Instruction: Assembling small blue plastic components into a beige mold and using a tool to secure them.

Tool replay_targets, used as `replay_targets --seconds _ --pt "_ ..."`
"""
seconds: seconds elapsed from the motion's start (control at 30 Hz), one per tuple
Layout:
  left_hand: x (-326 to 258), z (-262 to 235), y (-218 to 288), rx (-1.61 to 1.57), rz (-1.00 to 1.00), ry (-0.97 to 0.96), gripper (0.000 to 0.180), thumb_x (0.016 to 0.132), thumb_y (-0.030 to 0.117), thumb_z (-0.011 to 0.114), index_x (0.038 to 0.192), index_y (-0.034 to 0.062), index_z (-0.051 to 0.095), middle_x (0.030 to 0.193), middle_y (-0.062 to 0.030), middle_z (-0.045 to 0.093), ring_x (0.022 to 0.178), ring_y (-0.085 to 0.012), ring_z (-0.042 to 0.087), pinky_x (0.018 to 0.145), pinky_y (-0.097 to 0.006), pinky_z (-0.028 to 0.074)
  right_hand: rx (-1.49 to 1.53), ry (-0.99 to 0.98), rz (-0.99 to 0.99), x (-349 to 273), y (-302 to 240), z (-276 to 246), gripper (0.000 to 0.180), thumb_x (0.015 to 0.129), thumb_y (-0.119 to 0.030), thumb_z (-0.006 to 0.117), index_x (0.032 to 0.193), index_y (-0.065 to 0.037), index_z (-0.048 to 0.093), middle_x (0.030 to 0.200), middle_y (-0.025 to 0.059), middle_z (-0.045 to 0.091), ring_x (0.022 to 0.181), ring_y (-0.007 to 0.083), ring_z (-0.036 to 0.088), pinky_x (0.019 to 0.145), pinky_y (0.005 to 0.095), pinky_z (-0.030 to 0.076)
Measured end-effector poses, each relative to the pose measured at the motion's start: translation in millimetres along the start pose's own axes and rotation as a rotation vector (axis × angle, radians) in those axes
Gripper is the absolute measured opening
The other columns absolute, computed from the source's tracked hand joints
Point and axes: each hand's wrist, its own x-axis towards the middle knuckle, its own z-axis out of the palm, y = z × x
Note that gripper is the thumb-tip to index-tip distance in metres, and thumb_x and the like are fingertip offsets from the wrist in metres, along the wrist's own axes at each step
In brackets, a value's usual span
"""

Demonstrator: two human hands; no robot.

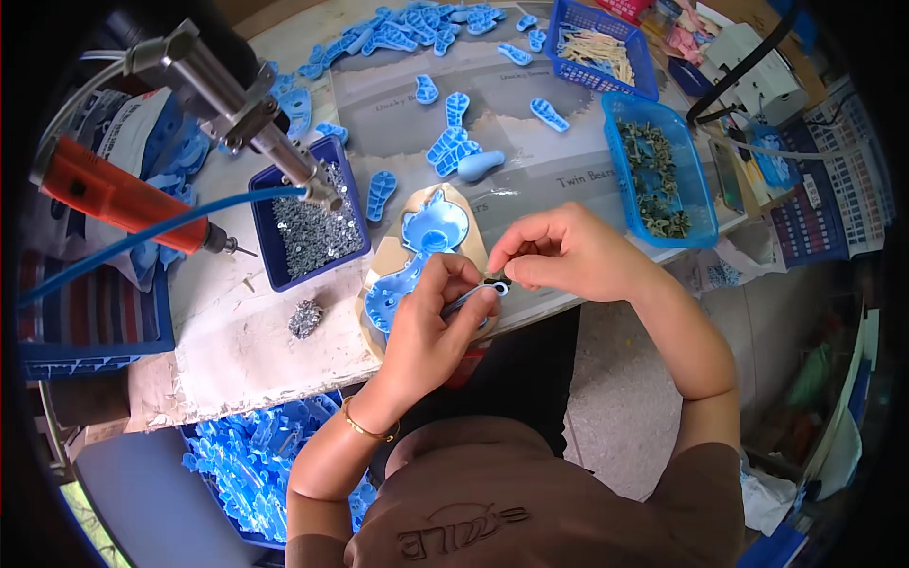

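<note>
Pinched in my left hand [431,317] is a small slim part with a ring-shaped end [501,288], its grey stem partly hidden by the fingers. Close above that ring, my right hand [559,256] has thumb and forefinger drawn together. A small dark bit shows beneath its fingertips, and whether they grip it is unclear. Just behind the left hand, a light-coloured holding block [386,257] carries a blue plastic half-shell [417,227] with its hollow side up. My left fingers cover part of the shell.
A dark blue bin of small metal pieces [312,227] stands left, below a red power screwdriver [123,194] and a metal cylinder on an arm [275,142]. Right is a blue tray of small greenish metal parts [705,204]. Blue plastic pieces [453,142] lie beyond; more fill a crate [256,464] below.
</note>
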Motion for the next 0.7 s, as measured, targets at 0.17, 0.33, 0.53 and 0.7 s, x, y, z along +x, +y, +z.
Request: replay_targets --seconds 0.17,0.33,0.53,0.7 --pt "-3 0 -2 0.169 0.085 0.029 0.026 0.093 0.012 0.067 0.104 -0.0003 0.047 0.081 -0.0127 0.069 0.073 -0.0162 0.069 0.066 -0.028 0.051 -0.143 0.032 -0.025 5 0 11 0.014 0.086 -0.005 0.064 0.097 0.000 0.070 0.079 0.0010 0.065 0.069 0.0063 0.058 0.063 0.0227 0.046" --pt "-4 -9 -1 0.201 0.045 -0.028 0.024 0.092 0.015 0.067 0.106 -0.0007 0.056 0.080 -0.0143 0.069 0.068 -0.0210 0.068 0.062 -0.031 0.050 -0.117 -0.068 0.117 9 -4 5 0.013 0.086 -0.004 0.063 0.097 0.000 0.070 0.079 0.0014 0.067 0.070 0.0072 0.059 0.063 0.0231 0.047" --pt "-13 -22 0 0.234 -0.006 -0.026 0.019 0.091 0.018 0.068 0.100 0.0007 0.067 0.079 -0.0132 0.067 0.069 -0.0246 0.064 0.065 -0.033 0.050 -0.144 -0.069 -0.306 15 12 24 0.013 0.087 -0.006 0.068 0.099 -0.002 0.070 0.083 0.0015 0.066 0.075 0.0080 0.060 0.064 0.0235 0.047" --pt "-20 -45 3 0.624 0.277 0.166 0.041 0.077 0.017 0.079 0.113 0.0034 0.063 0.096 -0.0120 0.066 0.092 -0.0308 0.057 0.082 -0.039 0.047 -0.159 0.084 -0.102 22 15 36 0.016 0.087 -0.008 0.071 0.102 -0.004 0.069 0.085 0.0003 0.067 0.076 0.0057 0.058 0.067 0.0222 0.045"
